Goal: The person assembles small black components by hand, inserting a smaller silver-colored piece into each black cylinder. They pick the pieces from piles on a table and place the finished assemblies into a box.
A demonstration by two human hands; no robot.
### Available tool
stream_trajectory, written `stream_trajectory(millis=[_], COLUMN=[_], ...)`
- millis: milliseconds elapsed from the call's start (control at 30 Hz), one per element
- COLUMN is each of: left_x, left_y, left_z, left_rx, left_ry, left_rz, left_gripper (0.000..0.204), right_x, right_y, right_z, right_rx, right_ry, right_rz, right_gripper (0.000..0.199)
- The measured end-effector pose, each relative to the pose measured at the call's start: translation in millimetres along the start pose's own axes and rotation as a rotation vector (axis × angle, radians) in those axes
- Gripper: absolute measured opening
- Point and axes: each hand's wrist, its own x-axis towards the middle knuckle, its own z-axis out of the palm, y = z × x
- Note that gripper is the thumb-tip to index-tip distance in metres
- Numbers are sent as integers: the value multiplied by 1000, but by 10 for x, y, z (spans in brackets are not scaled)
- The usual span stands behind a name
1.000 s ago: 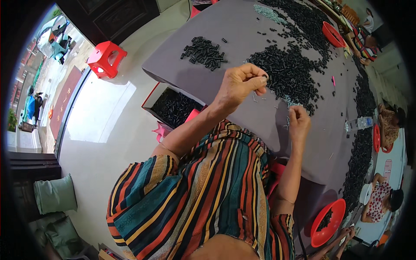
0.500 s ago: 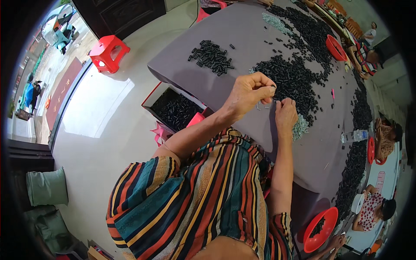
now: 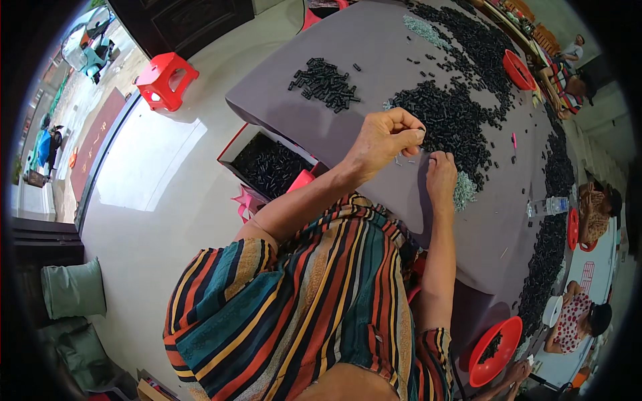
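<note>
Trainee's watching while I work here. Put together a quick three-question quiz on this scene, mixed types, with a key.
1. Multiple choice: which hand is nearer the smaller black pile set apart from the large one?
a) right hand
b) left hand

2. True or false: the right hand is touching the clear bottle.

3. Fill in the blank: the open red-edged box holds many small ____ pieces.

Key:
1. b
2. False: the clear bottle is well away from the right hand.
3. black
</note>
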Motion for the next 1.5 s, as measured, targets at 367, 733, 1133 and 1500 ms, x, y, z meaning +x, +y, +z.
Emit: stream_trajectory(millis=[367, 733, 1133, 1500], left_x=[-15, -163, -242, -230], left_y=[-37, -380, -317, -327], left_z=[52, 255, 318, 300], left_rx=[98, 106, 144, 149], left_ry=[-39, -265, -303, -278], left_rz=[-80, -219, -230, -219], left_gripper=[13, 15, 13, 13], right_x=[-249, -344, -376, -433], right_y=[26, -362, -447, -638], right_z=[-414, -859, -943, -1000], right_rx=[1290, 1442, 1328, 706], right_ry=[47, 56, 12, 87], right_rz=[431, 152, 9, -29], right_gripper=[13, 9, 10, 20])
